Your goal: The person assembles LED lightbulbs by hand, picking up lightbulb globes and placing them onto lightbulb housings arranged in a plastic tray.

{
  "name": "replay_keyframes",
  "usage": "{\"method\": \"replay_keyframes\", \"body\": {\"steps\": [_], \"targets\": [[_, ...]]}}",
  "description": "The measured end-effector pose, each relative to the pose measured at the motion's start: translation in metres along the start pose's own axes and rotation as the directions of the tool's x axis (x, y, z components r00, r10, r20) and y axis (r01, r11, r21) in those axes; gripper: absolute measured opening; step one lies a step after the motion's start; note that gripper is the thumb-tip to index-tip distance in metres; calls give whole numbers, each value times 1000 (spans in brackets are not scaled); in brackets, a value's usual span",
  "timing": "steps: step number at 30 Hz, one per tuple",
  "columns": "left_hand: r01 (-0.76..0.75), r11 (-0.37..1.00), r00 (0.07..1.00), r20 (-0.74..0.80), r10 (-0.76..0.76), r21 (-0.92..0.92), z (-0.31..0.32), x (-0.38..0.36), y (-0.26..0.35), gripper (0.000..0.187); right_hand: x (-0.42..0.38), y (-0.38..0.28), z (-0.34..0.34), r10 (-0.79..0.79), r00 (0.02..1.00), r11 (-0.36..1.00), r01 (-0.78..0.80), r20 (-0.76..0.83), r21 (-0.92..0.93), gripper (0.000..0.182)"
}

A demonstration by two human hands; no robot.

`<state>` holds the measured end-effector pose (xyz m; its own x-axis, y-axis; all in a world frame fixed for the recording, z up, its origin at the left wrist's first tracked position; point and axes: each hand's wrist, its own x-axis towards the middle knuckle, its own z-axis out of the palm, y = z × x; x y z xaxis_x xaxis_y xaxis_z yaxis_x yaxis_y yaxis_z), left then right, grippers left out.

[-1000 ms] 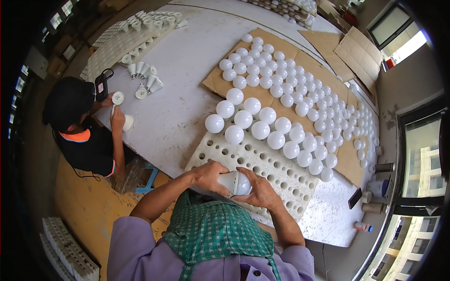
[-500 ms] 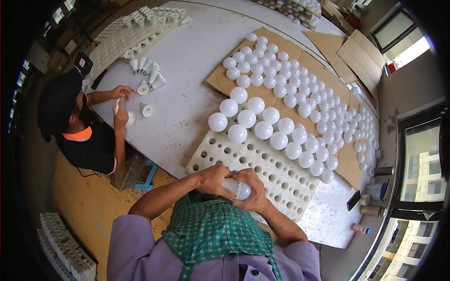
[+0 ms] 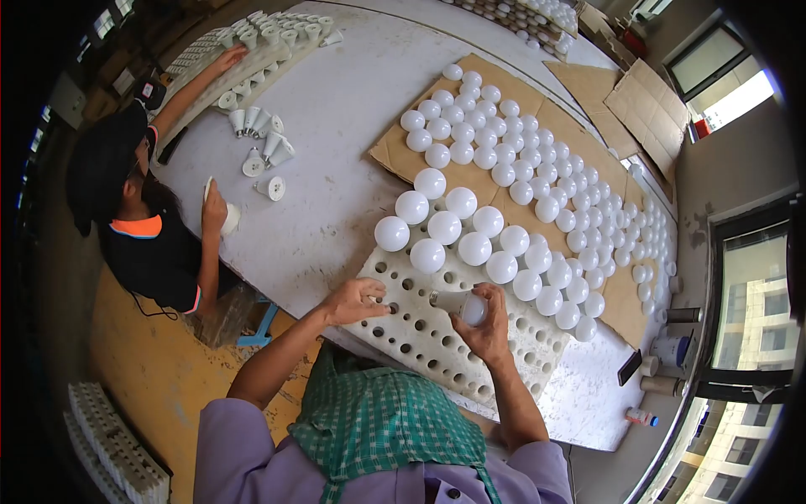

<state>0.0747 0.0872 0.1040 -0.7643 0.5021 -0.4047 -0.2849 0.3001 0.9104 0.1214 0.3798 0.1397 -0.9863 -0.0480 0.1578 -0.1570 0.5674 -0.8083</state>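
Observation:
My right hand grips a light bulb by its white dome, with the metal base pointing left. The bulb is above a white foam tray full of round holes. Over the tray's left part, my left hand has its fingers apart and holds nothing. White round bulbs stand in rows along the tray's far side. More white domes cover a brown cardboard sheet beyond them.
At the left a co-worker in a black cap reaches toward a rack of bulb housings. Loose housings lie near them on the table. A phone and a small bottle are at the right.
My hands have moved apart and forward over the tray; the left let go of the bulb, the right keeps it. The co-worker's one arm has stretched out to the rack.

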Motion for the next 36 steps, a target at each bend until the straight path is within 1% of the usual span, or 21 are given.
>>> {"method": "replay_keyframes", "body": {"steps": [1, 2, 4, 8, 11, 12, 13, 15, 17, 19, 21, 22, 24, 25, 27, 29, 31, 32, 33, 35, 36], "targets": [[48, 999, 994, -93, -51, -26, -17, 4, -7, 54, 11, 6, -1, -65, 997, 992, 59, -51, -111, 61], [47, 999, 995, -90, -49, -25, -31, 7, -13, 54, 19, 9, 1, -64, 997, 992, 57, -54, -112, 61], [96, 994, 961, -255, -107, -58, -58, 14, -23, 56, 34, 14, 4, -126, 992, 927, 129, 31, -351, 65], [43, 998, 927, -370, -57, -47, -95, 19, -45, 48, 45, 7, 8, -171, 983, 883, 182, 64, -434, 62], [108, 965, 757, -649, 75, 238, -130, 24, -73, 47, 55, 8, -7, -165, 986, 927, 145, -31, -345, 51], [229, 922, 706, -706, 63, 312, -136, 20, -50, 47, 66, 9, -18, -173, 979, 933, 128, -107, -335, 43], [268, 864, 676, -722, 146, 426, -151, 23, -57, 52, 81, 19, -30, -158, 971, 936, 90, -179, -341, 41], [303, 827, 622, -756, 204, 474, -181, 35, -68, 58, 117, 35, -59, 16, 964, 934, -109, -264, -341, 31], [405, 719, 603, -756, 254, 564, -206, 48, -72, 65, 155, 74, -90, 188, 955, 770, -288, -229, -569, 31], [430, 697, 612, -753, 242, 574, -232, 68, -88, 70, 182, 115, -111, 468, 870, 571, -433, -157, -697, 45], [602, 558, 595, -787, 164, 572, -239, 80, -76, 72, 194, 139, -118, 592, 806, 490, -357, 3, -796, 58], [610, 557, 589, -793, 158, 564, -242, 84, -72, 72, 198, 146, -119, 626, 776, 494, -313, 83, -811, 66], [679, 460, 620, -783, 61, 573, -245, 94, -66, 74, 205, 156, -108, 666, 737, 447, -272, 114, -852, 65], [678, 461, 621, -782, 56, 572, -248, 100, -73, 74, 206, 158, -104, 709, 693, 395, -237, 131, -888, 66], [672, 430, 589, -787, 182, 603, -257, 112, -92, 76, 207, 154, -104, 692, 707, 397, -199, 149, -896, 65], [632, 475, 613, -770, 178, 612, -267, 119, -104, 78, 208, 142, -108, 663, 729, 490, -250, 171, -835, 65], [603, 510, 623, -762, 179, 613, -268, 126, -98, 79, 211, 114, -119, 687, 722, 593, -494, 80, -636, 62], [618, 516, 589, -784, 196, 593, -265, 131, -90, 78, 201, 130, -129, 568, 817, 707, -419, 104, -569, 64], [640, 518, 547, -810, 212, 568, -262, 130, -80, 77, 189, 134, -132, 590, 799, 807, -581, 114, -103, 62], [643, 490, 552, -800, 235, 588, -261, 135, -72, 75, 168, 109, -136, 456, 869, 736, -489, 191, 468, 64], [645, 504, 548, -807, 221, 575, -262, 138, -69, 73, 154, 100, -134, 375, 906, 651, -409, 198, 640, 72]]}}
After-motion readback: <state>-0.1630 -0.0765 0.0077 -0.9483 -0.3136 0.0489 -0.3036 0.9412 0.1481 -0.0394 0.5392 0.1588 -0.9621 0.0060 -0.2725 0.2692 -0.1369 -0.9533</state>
